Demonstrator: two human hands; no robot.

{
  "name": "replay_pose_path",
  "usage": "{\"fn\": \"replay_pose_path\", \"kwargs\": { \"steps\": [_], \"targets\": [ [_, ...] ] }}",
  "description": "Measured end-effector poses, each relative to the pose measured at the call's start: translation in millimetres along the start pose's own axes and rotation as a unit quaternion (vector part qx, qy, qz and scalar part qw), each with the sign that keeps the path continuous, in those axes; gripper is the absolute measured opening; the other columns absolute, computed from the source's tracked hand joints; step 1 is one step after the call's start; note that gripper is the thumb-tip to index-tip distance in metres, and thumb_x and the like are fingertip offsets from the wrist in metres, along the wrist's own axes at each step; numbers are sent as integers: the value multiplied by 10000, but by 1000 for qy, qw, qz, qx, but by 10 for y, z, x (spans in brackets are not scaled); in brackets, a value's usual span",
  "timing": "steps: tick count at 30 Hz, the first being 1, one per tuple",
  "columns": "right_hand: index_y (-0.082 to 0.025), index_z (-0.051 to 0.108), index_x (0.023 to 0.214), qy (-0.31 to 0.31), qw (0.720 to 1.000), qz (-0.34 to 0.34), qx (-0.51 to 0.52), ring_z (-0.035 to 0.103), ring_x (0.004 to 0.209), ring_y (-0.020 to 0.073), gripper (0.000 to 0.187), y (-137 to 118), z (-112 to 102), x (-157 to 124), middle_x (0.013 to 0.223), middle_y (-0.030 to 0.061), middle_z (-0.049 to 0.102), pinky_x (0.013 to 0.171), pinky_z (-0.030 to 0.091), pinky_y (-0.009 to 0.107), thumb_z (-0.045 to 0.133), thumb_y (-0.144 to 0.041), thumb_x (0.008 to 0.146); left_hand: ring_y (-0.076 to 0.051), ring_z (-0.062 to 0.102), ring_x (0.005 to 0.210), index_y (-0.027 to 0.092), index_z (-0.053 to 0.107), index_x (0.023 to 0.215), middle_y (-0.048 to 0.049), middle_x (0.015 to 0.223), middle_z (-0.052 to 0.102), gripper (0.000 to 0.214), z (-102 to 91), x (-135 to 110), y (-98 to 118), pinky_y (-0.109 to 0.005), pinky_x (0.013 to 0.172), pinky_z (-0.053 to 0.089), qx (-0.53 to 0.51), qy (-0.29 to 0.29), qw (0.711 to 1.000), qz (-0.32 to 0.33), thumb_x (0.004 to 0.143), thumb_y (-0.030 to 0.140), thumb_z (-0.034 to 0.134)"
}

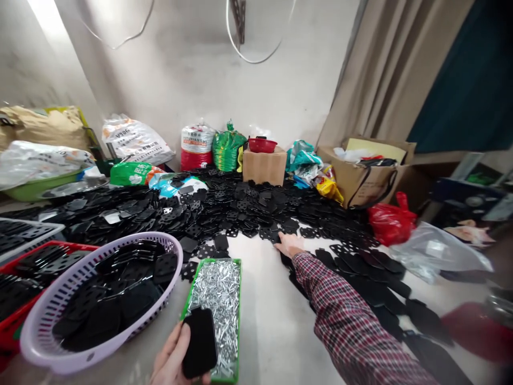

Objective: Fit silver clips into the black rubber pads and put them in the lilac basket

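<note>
My left hand (172,350) grips a flat black plate (200,342) with rounded corners, thumb on its face, held over the near end of a green tray (239,299). Small shiny metal pins (216,289), much like rivets, fill that tray. With the arm stretched forward, my right hand (290,245) is at the near edge of a wide heap of black plates (248,206). Its thumb and forefinger are apart and reach onto the plates there; no plate is seen lifted in it. Some plates in the heap have holes.
A lilac basket (176,262) of black plates stands left, beside a red crate (80,247) holding more. Loose plates (360,272) lie right of my forearm. Sacks (196,147), a cardboard box (264,167) and a red bag (390,222) line the back and right.
</note>
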State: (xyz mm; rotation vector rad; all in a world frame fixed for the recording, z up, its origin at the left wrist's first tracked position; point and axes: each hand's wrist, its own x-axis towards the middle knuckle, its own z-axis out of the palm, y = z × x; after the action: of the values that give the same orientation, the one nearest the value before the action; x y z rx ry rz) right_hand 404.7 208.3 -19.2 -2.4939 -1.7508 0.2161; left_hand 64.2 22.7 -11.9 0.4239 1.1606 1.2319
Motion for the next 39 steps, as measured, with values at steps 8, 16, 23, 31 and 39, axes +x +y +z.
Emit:
{"fn": "replay_pose_path", "kwargs": {
  "steps": [8,16,23,31,39],
  "targets": [
    [-156,636,1097,22,975,-48,214,559,1102,269,221,-210,-66,-85,1159,81,607,968,438,476,645,-322,951,-202,618,519,157,689,1003,-40,763,726,630,-24,-36,-17,-302,374,459,15,0,1000,1,466,387,923],
    [-147,640,1088,-68,825,-183,530,595,710,177,404,-545,-86,-1168,917,70,649,532,435,240,602,-457,832,-207,661,746,163,553,1242,-136,1171,659,660,47,-76,-66,-290,464,512,-4,-3,1000,27,696,440,800],
    [-177,707,1095,-181,715,-259,623,538,653,136,388,-823,-169,-1851,809,1,640,547,411,227,774,-315,738,-184,610,713,169,634,1077,-89,987,665,408,229,-210,-135,-293,490,531,50,-123,990,47,845,503,636],
    [-203,677,1184,-95,744,-258,609,589,861,205,456,-905,-109,-2015,1007,50,666,697,499,287,757,-340,756,-184,600,755,174,651,1178,-101,1006,686,392,279,-233,-80,-252,498,517,68,-180,978,78,849,389,651],
    [-159,714,1096,-164,725,-177,645,554,696,172,439,-926,148,-2174,870,42,668,557,443,244,769,-357,709,-206,633,835,208,649,1165,-87,1074,690,331,186,-294,-89,-264,593,546,101,-173,974,104,863,343,636]
  ]
}}
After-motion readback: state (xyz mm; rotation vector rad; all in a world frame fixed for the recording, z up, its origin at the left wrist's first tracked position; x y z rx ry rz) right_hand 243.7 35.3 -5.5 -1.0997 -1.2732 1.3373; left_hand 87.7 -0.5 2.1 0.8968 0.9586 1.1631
